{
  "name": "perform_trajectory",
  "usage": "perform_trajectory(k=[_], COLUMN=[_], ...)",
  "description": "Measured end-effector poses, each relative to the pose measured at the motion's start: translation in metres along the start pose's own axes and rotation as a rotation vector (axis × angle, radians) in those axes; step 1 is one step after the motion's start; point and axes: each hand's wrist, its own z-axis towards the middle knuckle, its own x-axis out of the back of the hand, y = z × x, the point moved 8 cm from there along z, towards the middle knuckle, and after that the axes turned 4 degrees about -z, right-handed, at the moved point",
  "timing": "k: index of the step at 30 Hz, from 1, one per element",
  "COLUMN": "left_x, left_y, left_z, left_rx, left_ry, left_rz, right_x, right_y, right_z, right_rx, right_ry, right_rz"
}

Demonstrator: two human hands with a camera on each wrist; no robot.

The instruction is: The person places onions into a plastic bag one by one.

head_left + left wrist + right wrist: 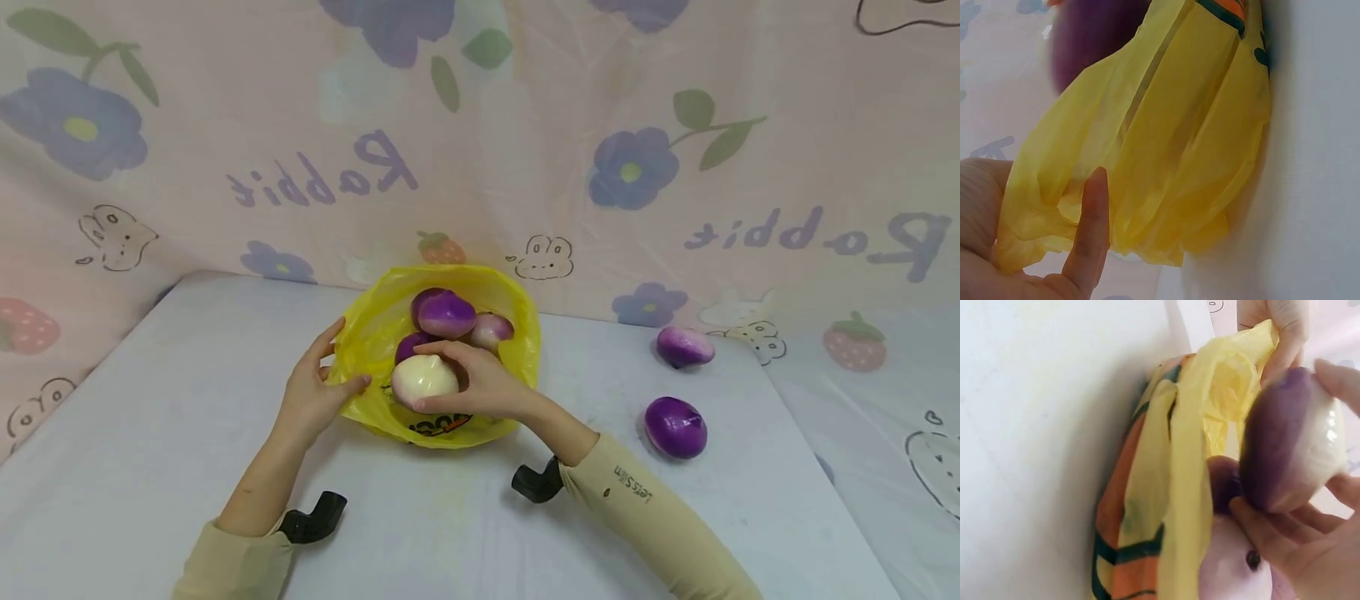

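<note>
A yellow plastic bag [362, 321] stands open on the table, several purple-and-white turnips [447, 313] inside. My left hand [309, 400] holds the left side of its rim, thumb inside the mouth and fingers outside; the left wrist view shows one finger [1090, 231] against the thin plastic. Over the bag's mouth, my right hand [491, 385] grips a turnip [424, 380], its white side facing up. In the right wrist view this turnip [1285, 440] shows its purple half, above another pale turnip [1235, 562] in the bag.
Two more turnips lie on the white table [150, 433] right of the bag: a purple one [676, 427] nearer and a pinkish one [685, 347] farther back. A printed cloth [480, 150] hangs behind the table. Black wrist mounts [315, 518] stick out below both forearms.
</note>
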Motion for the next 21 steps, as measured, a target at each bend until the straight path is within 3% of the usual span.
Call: perform_trajectory(k=[4, 13, 21], left_x=[0.001, 0.001, 0.002], left_y=[-0.001, -0.001, -0.002], left_z=[-0.001, -0.002, -0.001], left_rx=[0.005, 0.003, 0.023], left_ry=[-0.004, -0.012, -0.015], left_rz=[-0.006, -0.012, -0.002], right_x=[-0.005, -0.013, -0.017], right_y=[-0.001, -0.004, -0.003], right_z=[0.001, 0.001, -0.002], right_rx=[0.017, 0.092, 0.093], right_ry=[-0.019, -0.004, 0.017], right_rz=[-0.066, -0.098, -0.107])
